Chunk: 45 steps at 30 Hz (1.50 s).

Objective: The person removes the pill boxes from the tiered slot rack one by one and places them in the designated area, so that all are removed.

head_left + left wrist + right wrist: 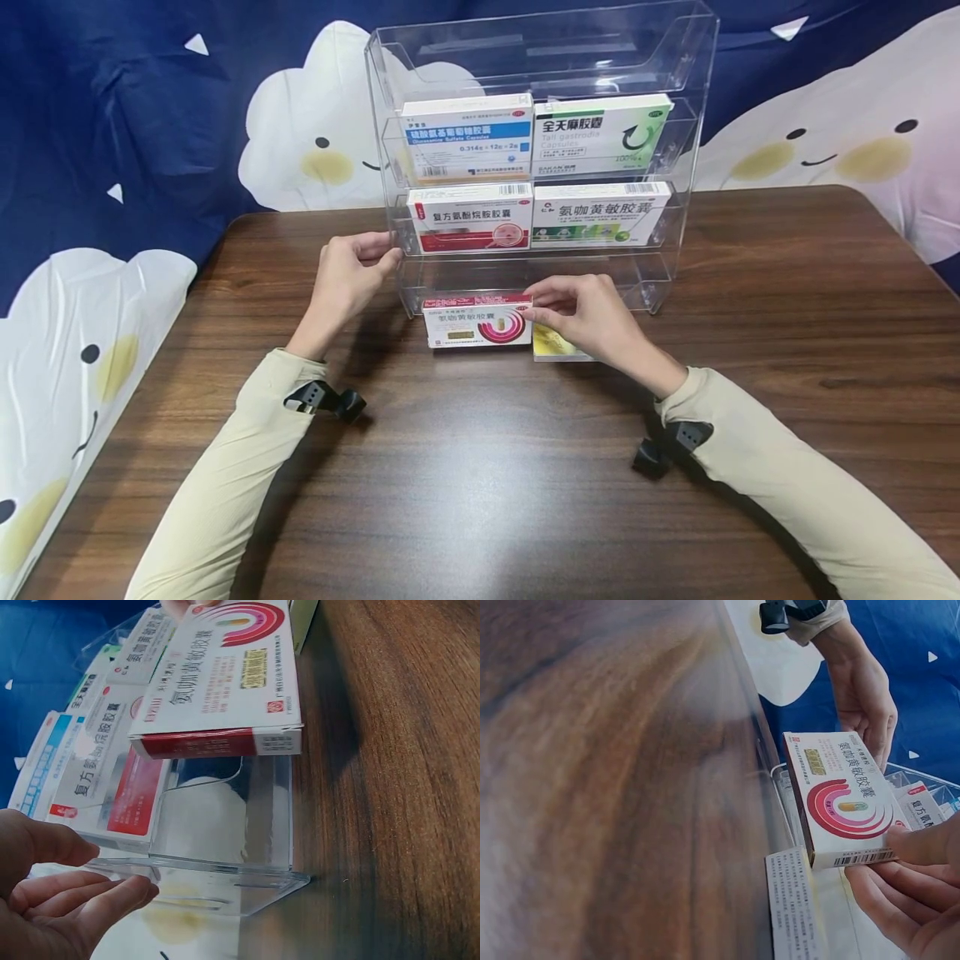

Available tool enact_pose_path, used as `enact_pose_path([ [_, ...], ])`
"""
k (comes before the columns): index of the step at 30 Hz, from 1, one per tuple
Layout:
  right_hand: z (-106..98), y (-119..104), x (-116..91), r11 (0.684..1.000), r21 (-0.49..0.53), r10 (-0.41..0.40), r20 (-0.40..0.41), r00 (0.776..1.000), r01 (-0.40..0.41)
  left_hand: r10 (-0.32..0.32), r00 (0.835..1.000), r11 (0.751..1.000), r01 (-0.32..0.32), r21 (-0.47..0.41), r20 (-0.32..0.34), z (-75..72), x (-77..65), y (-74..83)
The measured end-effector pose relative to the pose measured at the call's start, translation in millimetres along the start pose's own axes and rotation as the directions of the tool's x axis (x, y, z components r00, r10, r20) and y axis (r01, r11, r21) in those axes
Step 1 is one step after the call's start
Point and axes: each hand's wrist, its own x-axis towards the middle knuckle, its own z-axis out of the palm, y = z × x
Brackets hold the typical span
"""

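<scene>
1. Pale sleeves [217, 475] cross the lower left and lower right, above the brown table [450, 517].
2. Left hand [348, 271], left of centre, pinches the side of the clear rack [540, 52].
3. Right hand [596, 317] pinches the red-and-white box [476, 327] just below centre, before the rack's bottom tier.

In your head view, your right hand [600, 321] covers much of the yellow box [553, 343], and you cannot tell whether the arc-printed box [477, 325] touches the clear rack [555, 54] behind it. Your right wrist view cuts that hand off at the right edge, partly hides your left hand [352, 271] behind the arc-printed box and blurs the desk [480, 500], while your left wrist view crops your left hand at the left edge and your right at the top. You'll find the smallest print on the green-and-white box [600, 137] unreadable.
</scene>
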Motion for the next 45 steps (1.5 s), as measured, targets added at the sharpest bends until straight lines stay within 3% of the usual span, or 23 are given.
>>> enact_pose_path([
  [6, 1, 2, 1, 0.996, 0.019, 0.087, 0.071, 0.994, -0.089, 0.001, 1.000, 1.000, -0.001, -0.013, -0.002, 0.8, 0.6, -0.5],
  [9, 1, 5, 3, 0.982, 0.084, 0.159, 0.135, 0.978, -0.171, 0.001, 1.000, 1.000, -0.001, -0.011, -0.004, 0.7, 0.6, -0.6],
  [11, 1, 6, 5, 0.951, 0.172, 0.223, 0.197, 0.955, -0.257, 0.002, 1.000, 1.000, -0.002, -0.008, -0.005, 0.5, 0.5, -0.7],
  [14, 1, 7, 8, 0.873, 0.293, 0.309, 0.285, 0.907, -0.389, -0.001, 1.000, 1.000, 0.001, -0.006, 0.000, -0.1, -0.4, 0.3],
  [17, 0, 7, 10, 0.814, 0.348, 0.357, 0.334, 0.873, -0.466, -0.006, 1.000, 1.000, 0.006, -0.008, 0.004, -0.2, -1.1, 0.6],
  [20, 0, 7, 10, 0.790, 0.365, 0.373, 0.353, 0.858, -0.493, -0.009, 1.000, 1.000, 0.009, -0.011, 0.006, 0.1, -1.3, 0.0],
  [23, 1, 7, 11, 0.812, 0.329, 0.375, 0.336, 0.864, -0.481, -0.005, 1.000, 1.000, 0.006, -0.015, 0.006, 0.5, -0.8, -0.7],
  [26, 2, 5, 10, 0.879, 0.224, 0.356, 0.280, 0.892, -0.421, 0.000, 1.000, 1.000, 0.000, -0.015, 0.004, 0.7, -0.3, -1.1],
  [28, 3, 3, 9, 0.925, 0.137, 0.321, 0.220, 0.921, -0.355, 0.002, 1.000, 1.000, -0.002, -0.013, 0.003, 0.5, -0.1, -1.2],
  [31, 4, -3, 4, 0.988, -0.010, 0.155, 0.111, 0.982, -0.155, 0.003, 1.000, 1.000, -0.003, -0.012, 0.004, -0.1, -0.2, -0.6],
  [33, 6, -8, 0, 0.993, -0.113, -0.014, 0.066, 0.998, 0.022, 0.004, 1.000, 1.000, -0.004, -0.011, 0.003, -0.1, 0.0, -0.6],
  [35, 9, -14, -5, 0.953, -0.216, -0.202, 0.067, 0.977, 0.212, 0.007, 1.000, 1.000, -0.007, -0.009, 0.004, -0.3, 0.1, 0.1],
  [38, 16, -23, -9, 0.866, -0.262, -0.391, 0.178, 0.903, 0.426, 0.013, 1.000, 1.000, -0.013, -0.011, -0.001, 0.1, 1.0, -0.2],
  [42, 27, -27, -12, 0.778, -0.292, -0.458, 0.342, 0.820, 0.556, 0.014, 1.000, 1.000, -0.014, -0.009, -0.003, 0.1, 0.7, 0.1],
  [45, 33, -26, -14, 0.743, -0.316, -0.442, 0.431, 0.787, 0.590, 0.007, 1.000, 1.000, -0.007, -0.001, 0.003, -0.1, 0.2, 0.3],
])
